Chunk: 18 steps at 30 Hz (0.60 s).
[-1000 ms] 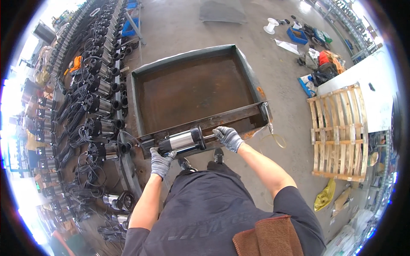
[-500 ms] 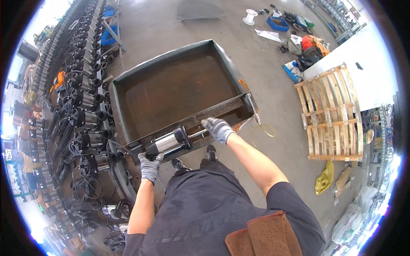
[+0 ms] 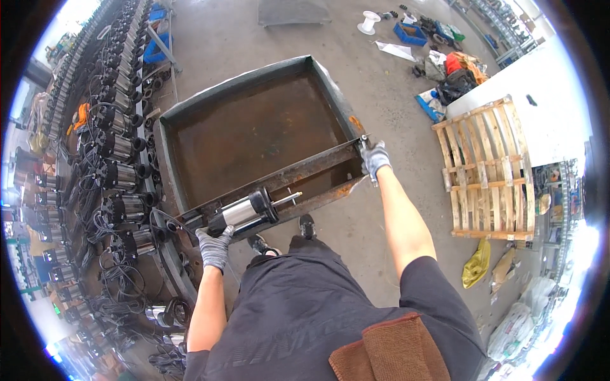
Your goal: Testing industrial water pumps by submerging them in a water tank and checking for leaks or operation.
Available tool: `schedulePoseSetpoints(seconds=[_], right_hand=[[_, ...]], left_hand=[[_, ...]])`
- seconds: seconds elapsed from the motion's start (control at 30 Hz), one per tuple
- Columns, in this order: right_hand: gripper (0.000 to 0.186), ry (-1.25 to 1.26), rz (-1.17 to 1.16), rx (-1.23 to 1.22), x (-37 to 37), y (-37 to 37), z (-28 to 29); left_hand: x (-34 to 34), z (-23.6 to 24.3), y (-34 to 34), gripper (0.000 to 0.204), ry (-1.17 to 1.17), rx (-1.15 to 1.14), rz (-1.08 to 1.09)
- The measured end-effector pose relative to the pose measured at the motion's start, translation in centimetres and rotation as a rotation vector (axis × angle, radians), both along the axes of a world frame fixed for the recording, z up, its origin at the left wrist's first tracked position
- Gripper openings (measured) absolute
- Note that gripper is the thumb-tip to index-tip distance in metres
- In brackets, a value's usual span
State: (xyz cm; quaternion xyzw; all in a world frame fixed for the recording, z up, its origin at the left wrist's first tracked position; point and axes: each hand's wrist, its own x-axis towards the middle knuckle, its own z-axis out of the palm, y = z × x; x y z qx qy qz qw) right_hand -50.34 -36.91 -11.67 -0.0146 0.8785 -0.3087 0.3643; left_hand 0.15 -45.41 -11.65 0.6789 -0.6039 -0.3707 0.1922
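Observation:
A steel cylindrical pump [image 3: 236,211] with black end caps lies tilted on the rusty steel beam [image 3: 292,175] across the near end of a large metal tank [image 3: 175,165] of brown water. My left hand [image 3: 213,245], in a grey glove, grips the pump's left end. A thin shaft with a small brass-coloured fitting [image 3: 295,195] sticks out of its right end. My right hand [image 3: 375,159], also gloved, is closed on a metal hose fitting [image 3: 363,141] at the beam's right end. A brown cloth [image 3: 400,349] lies over my clothing at lower right.
Rows of pumps with coiled black cables [image 3: 116,171] line the left. A wooden pallet [image 3: 492,181] leans against a white panel [image 3: 549,127] on the right. Blue bins [image 3: 410,35], piled bags [image 3: 457,82], a white spool [image 3: 368,22] and a yellow sack [image 3: 475,263] lie on the floor.
My right hand has left the pump's shaft and moved right to the hose fitting. My left hand stays at the pump. The whole view has shifted somewhat.

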Motion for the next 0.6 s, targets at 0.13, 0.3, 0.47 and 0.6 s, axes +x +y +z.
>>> schedulePoseSetpoints(seconds=[0.13, 0.3, 0.47, 0.6], right_hand=[[0.043, 0.457, 0.132, -0.149, -2.6, 0.0, -5.1], [0.018, 0.346, 0.341, -0.788, 4.5, -0.4, -1.8], [0.006, -0.244, 0.365, -0.617, 12.3, 0.8, -2.6], [0.007, -0.589, 0.152, -0.660, 15.0, 0.4, -4.0]], left_hand=[[-1.8, 1.4, -0.2, 0.070, -0.031, 0.046, -0.037], [-0.7, 0.4, -0.3, 0.068, 0.021, 0.022, -0.012], [-0.8, 1.1, -0.6, 0.069, 0.033, 0.032, -0.021], [-0.5, 0.2, -0.8, 0.070, -0.036, 0.035, -0.040]])
